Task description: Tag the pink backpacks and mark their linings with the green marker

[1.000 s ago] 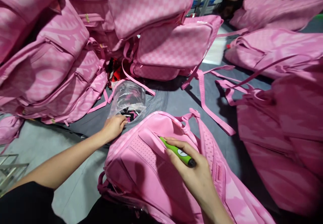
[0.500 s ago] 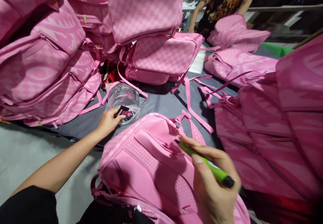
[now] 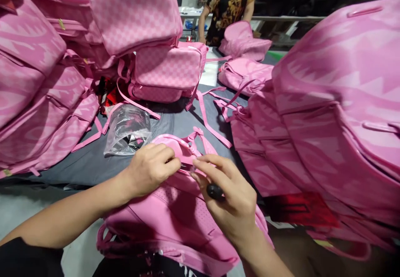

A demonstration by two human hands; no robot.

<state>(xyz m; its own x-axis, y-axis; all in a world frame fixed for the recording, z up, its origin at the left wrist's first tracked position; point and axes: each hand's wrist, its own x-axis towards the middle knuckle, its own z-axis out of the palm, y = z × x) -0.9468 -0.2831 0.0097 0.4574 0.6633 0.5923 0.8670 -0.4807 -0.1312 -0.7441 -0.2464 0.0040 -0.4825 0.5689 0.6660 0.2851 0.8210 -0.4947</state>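
A pink backpack [image 3: 184, 210] lies in front of me with its padded back panel facing up. Over its top end, my left hand [image 3: 154, 166] is closed in a pinch on a small dark tag [image 3: 186, 167], most of which the fingers cover. Close by on the right, the fingertips of my right hand [image 3: 233, 191] meet near that tag at the backpack's top handle. A marker [image 3: 215, 191] is tucked in my right hand; only its black end shows. Left of the hands is a clear plastic bag [image 3: 128, 129] holding small dark and pink pieces.
Stacked pink backpacks rise on the left [image 3: 40, 102] and on the right [image 3: 337, 102]. A checkered pink backpack [image 3: 168, 68] and loose straps lie farther back on the grey table cover [image 3: 175, 121]. Across the table stands a person [image 3: 231, 10] beside more pink bags.
My left hand has moved right, from the plastic bag to the backpack's top, carrying the dark tag. My right hand has shifted left and its marker has turned. The view has swung right.
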